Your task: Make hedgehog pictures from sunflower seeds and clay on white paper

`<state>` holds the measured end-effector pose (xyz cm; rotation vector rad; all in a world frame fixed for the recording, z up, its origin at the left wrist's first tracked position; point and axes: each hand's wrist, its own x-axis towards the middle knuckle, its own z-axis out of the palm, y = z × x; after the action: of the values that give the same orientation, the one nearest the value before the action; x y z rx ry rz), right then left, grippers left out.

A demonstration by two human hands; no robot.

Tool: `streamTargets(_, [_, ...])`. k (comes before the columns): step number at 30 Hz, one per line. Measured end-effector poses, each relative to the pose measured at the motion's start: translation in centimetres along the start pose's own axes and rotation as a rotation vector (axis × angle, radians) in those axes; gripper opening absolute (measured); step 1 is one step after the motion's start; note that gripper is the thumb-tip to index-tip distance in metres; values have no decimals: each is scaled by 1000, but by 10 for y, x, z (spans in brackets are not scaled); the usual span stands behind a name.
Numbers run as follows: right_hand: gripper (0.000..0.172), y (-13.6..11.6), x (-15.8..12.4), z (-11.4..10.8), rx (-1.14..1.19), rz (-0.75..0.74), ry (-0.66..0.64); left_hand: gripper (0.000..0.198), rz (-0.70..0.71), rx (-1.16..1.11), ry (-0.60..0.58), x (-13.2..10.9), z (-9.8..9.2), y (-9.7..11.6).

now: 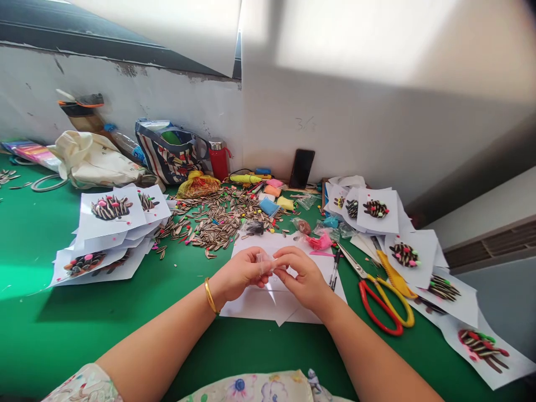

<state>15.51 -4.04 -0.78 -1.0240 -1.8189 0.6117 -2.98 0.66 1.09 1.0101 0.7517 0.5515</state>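
My left hand (243, 273) and my right hand (302, 277) meet over a stack of white paper sheets (255, 304) on the green table (62, 312). Both pinch a small piece of clear plastic film (267, 262) between thumb and fingertips. A gold bangle (209, 296) circles my left wrist. Just beyond my hands lies a heap of striped sunflower seeds (213, 220).
Paper sheets with seed-and-clay hedgehog figures are piled at the left (111, 215) and spread along the right (406, 254). Red and yellow scissors (383, 298) lie right of my hands, with pens (334, 269). Clay lumps (272, 198), a phone (301, 167), a red bottle (218, 158) and bags (171, 151) line the wall.
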Motion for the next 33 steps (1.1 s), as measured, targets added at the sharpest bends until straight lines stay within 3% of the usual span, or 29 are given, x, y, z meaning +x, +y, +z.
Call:
streamTargets(11, [14,-5,0,-1,2,17,-36,38,89,81,45,1,1,-5])
streamTargets(24, [6,-5,2,-3,40,40,-7,40,66,75,-29,-2,1,-2])
streamTargets(29, [22,-3,1,-4,207,253,-36,38,100,46,-15,-3,2,2])
streamTargets(33, [17,-5,0,-1,264,313,-83,38,112,116,-3,-3,2,0])
